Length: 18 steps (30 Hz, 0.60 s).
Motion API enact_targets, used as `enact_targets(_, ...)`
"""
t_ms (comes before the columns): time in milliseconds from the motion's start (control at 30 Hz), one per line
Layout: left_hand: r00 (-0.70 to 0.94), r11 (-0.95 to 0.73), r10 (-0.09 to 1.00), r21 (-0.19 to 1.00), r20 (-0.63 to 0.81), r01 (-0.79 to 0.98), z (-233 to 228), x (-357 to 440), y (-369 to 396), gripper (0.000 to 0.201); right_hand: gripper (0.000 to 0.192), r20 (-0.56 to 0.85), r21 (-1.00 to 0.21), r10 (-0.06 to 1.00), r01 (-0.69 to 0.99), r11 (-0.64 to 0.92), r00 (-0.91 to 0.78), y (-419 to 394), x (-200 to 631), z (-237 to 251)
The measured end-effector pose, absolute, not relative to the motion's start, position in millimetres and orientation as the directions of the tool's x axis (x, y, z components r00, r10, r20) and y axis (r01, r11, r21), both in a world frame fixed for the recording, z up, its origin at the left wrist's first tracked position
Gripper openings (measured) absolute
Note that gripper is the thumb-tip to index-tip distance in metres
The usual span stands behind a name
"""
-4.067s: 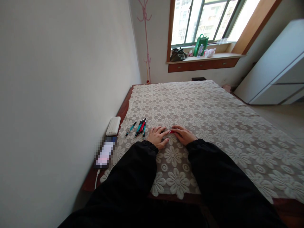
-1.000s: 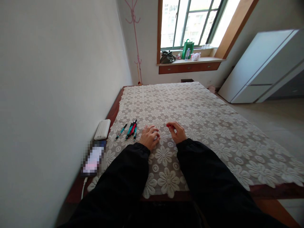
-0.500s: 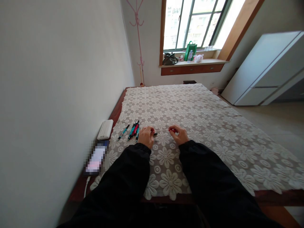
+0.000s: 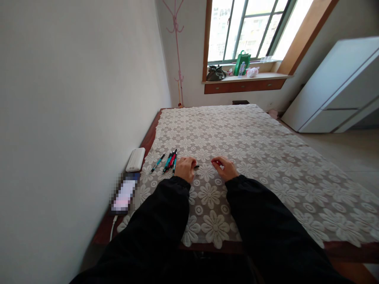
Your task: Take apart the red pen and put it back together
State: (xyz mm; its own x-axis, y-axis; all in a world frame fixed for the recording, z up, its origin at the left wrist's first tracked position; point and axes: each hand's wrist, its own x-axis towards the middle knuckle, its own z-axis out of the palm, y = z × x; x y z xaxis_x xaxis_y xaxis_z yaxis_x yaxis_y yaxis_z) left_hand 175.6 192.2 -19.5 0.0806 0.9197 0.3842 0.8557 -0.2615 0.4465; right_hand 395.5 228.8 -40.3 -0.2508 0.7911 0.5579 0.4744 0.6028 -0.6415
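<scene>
The left hand (image 4: 185, 169) pinches a rod (image 4: 203, 163) at its fingertips; the rod reaches the right hand (image 4: 226, 169), fingers curled around a red piece (image 4: 217, 162).

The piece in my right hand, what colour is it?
The piece is red where it shows, in the head view.

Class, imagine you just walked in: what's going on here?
A person's left hand pinches one end of a thin white rod, which reaches across to the right hand, whose fingers hold a small red piece. Several teal and red pens lie left of the hands on the floral tablecloth.
</scene>
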Motion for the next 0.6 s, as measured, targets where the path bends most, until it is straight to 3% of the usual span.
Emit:
enact_targets(167, 0.098, -0.28, 0.921, 0.462, 0.378, 0.842, -21.7, 178.4, 191.5, 0.005, 0.011, 0.577, -0.566, 0.741, 0.486, 0.666, -0.345, 226.7, 393.8, -39.3)
enact_targets(333, -0.013, -0.175, 0.937, 0.501, 0.349, 0.847, -18.3, 175.6, 192.6, 0.007, 0.01, 0.588, -0.564, 0.763, 0.541, 0.624, -0.267, 228.6, 397.3, -41.8)
enact_targets(600, 0.001, -0.174, 0.945, 0.502, 0.327, 0.847, -16.7, 176.8, 192.1, 0.008, 0.01, 0.582, -0.583, 0.779, 0.55, 0.599, -0.232, 230.4, 398.0, -44.6)
